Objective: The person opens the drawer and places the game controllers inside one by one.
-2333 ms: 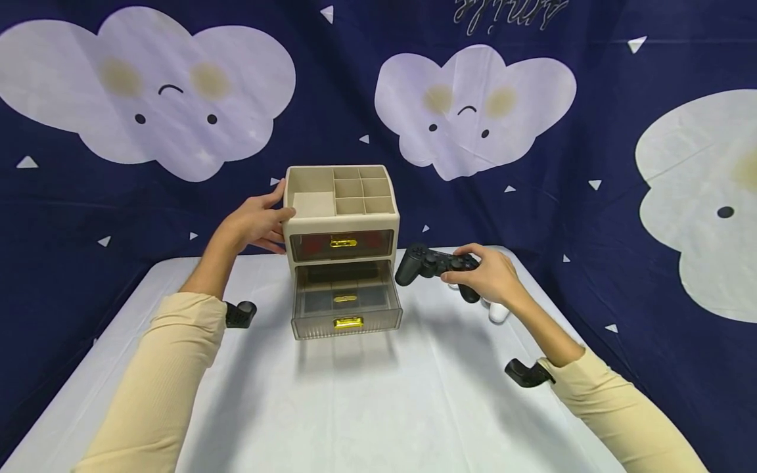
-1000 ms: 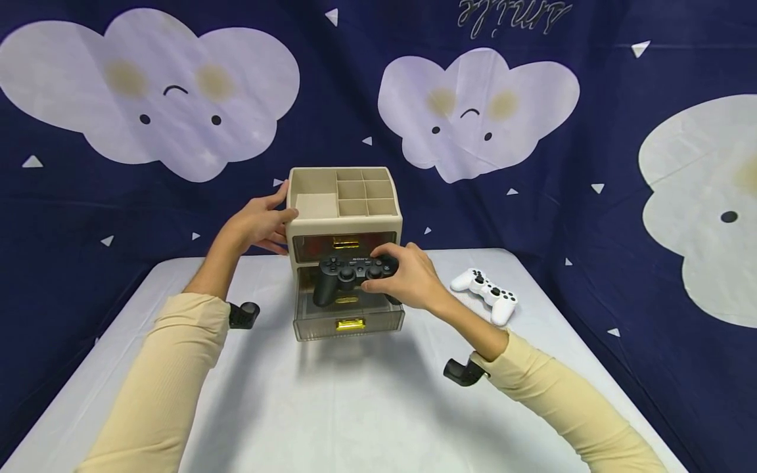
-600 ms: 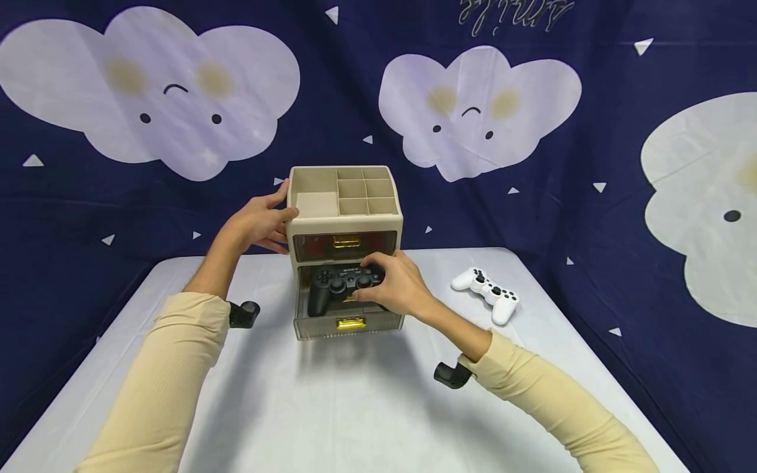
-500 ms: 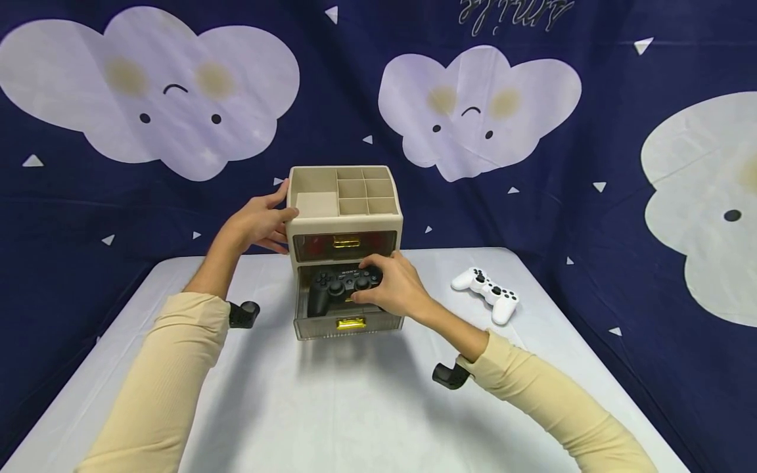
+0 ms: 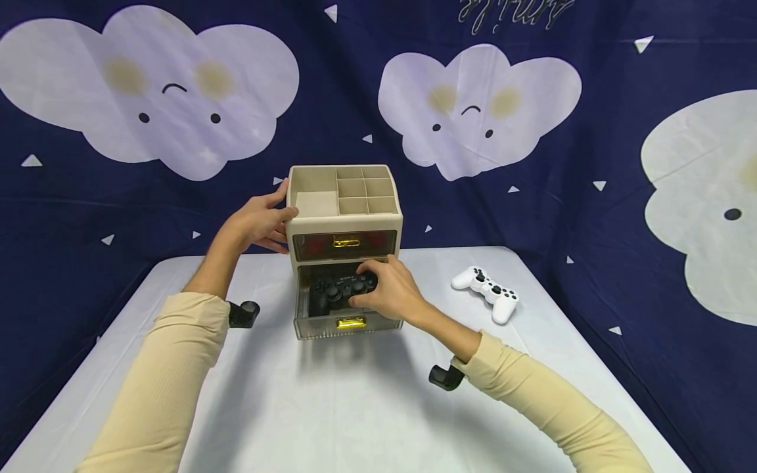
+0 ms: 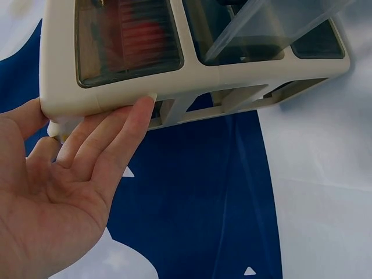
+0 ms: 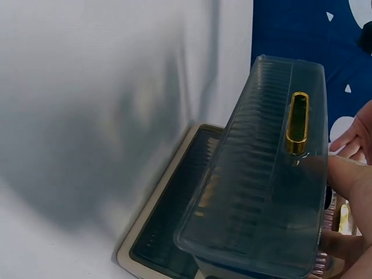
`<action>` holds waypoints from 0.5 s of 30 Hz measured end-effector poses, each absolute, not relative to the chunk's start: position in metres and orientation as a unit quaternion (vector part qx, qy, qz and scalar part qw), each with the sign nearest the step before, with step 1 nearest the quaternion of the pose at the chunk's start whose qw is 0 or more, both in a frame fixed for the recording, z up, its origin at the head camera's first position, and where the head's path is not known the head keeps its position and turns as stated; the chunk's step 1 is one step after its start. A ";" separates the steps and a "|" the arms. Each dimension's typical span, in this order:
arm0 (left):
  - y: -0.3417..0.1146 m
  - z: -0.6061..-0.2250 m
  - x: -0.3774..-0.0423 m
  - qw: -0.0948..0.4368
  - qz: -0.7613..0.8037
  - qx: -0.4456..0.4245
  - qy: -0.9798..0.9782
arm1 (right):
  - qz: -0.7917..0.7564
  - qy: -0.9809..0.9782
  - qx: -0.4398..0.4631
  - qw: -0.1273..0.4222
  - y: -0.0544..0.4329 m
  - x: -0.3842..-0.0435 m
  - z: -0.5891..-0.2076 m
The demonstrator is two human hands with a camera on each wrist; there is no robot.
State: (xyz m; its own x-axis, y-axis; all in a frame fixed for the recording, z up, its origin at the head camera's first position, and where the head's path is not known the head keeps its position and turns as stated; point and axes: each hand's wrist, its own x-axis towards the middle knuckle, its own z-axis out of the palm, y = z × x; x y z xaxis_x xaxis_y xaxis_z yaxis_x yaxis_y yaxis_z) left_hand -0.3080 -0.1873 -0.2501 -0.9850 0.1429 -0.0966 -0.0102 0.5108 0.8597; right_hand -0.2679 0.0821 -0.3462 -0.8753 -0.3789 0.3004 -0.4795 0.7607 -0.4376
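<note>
Placing step, apparently: right hand (image 5: pixel 393 292) pinches black controller (image 5: pixel 334 291) inside pulled-out middle drawer (image 5: pixel 319 327); left hand (image 5: pixel 255 223), fingers loosely spread, steadies organizer (image 5: pixel 319 225) at left; next likely calls for letting go.

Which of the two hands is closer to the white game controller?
The right hand: it grips the black controller in the open drawer, left of the white controller. The left hand touches the organizer's left side, farther away.
</note>
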 end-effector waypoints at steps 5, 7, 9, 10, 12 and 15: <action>-0.187 -0.251 -0.308 0.076 0.489 0.042 0.868 | 0.257 -0.932 0.235 0.100 0.083 -0.269 -0.351; -0.188 -0.251 -0.309 0.075 0.489 0.043 0.868 | 0.251 -0.932 0.239 0.104 0.083 -0.268 -0.354; -0.188 -0.251 -0.308 0.073 0.487 0.046 0.869 | 0.241 -0.933 0.243 0.108 0.083 -0.268 -0.357; -0.188 -0.251 -0.308 0.073 0.487 0.047 0.869 | 0.236 -0.934 0.246 0.111 0.083 -0.268 -0.358; -0.188 -0.251 -0.309 0.073 0.487 0.047 0.869 | 0.229 -0.934 0.249 0.113 0.083 -0.268 -0.360; -0.188 -0.252 -0.309 0.072 0.486 0.047 0.870 | 0.218 -0.936 0.249 0.118 0.083 -0.269 -0.363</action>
